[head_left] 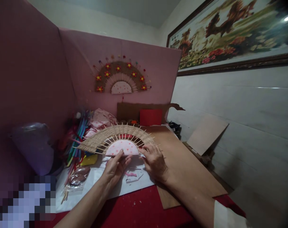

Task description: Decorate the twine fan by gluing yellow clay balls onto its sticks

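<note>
A woven fan (121, 129) with thin wooden sticks radiating through it is held up over the table. Its half-round base is covered in white cloth with pinkish-red dots (122, 148). My left hand (115, 164) grips the lower edge of that base, thumb in front and fingers beneath. At the base's right corner, my right hand (154, 160) has thumb and forefinger closed near the edge; whether a small thing is between them is hard to make out. Beneath the hands lies a scrap of white cloth with a pink mark (133, 175).
A finished fan with red flowers (118, 68) hangs on the pink panel (79, 60). Brown board (193, 167) covers the table's right side. Colourful craft sticks (79, 136), dotted cloth (102, 117) and a plastic bag (78, 177) lie left. A red box (150, 117) stands behind.
</note>
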A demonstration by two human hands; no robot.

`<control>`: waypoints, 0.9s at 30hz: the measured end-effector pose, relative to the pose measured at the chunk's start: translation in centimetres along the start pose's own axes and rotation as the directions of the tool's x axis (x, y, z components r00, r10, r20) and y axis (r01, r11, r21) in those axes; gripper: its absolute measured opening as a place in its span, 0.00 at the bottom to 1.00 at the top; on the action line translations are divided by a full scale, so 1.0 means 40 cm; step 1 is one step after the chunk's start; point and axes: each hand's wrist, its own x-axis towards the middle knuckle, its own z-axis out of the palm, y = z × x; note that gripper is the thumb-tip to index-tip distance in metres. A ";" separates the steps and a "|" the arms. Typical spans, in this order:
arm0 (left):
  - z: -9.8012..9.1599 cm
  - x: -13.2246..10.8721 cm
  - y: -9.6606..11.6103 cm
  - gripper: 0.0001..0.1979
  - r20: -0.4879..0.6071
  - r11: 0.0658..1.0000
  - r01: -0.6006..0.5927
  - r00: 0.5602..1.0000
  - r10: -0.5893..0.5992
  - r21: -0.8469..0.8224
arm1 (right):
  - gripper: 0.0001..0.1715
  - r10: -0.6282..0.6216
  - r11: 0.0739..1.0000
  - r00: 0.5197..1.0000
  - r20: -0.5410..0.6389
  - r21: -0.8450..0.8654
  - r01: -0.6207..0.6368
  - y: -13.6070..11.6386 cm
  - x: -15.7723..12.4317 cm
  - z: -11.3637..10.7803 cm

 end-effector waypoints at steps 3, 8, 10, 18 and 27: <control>-0.001 0.002 -0.002 0.04 -0.005 1.000 0.002 1.000 -0.002 0.004 | 0.16 0.001 1.000 1.000 0.027 -0.022 0.000 0.004 -0.001 0.005; 0.006 -0.005 -0.003 0.04 -0.019 1.000 0.007 1.000 -0.006 0.009 | 0.15 0.001 1.000 0.999 0.036 -0.021 0.000 0.011 -0.002 0.009; 0.010 -0.012 -0.006 0.04 -0.023 1.000 0.013 1.000 -0.012 0.015 | 0.14 -0.005 1.000 0.999 0.040 -0.015 0.005 0.011 -0.002 0.008; 0.018 -0.036 -0.026 0.02 -0.035 0.999 0.006 0.999 -0.004 0.049 | 0.12 -0.024 1.000 0.997 0.076 -0.018 0.025 0.014 -0.004 0.007; 0.047 -0.074 -0.012 0.12 -0.083 0.935 0.262 0.965 -0.249 0.237 | 0.14 0.110 0.989 0.990 0.087 0.088 -0.118 0.004 -0.016 -0.013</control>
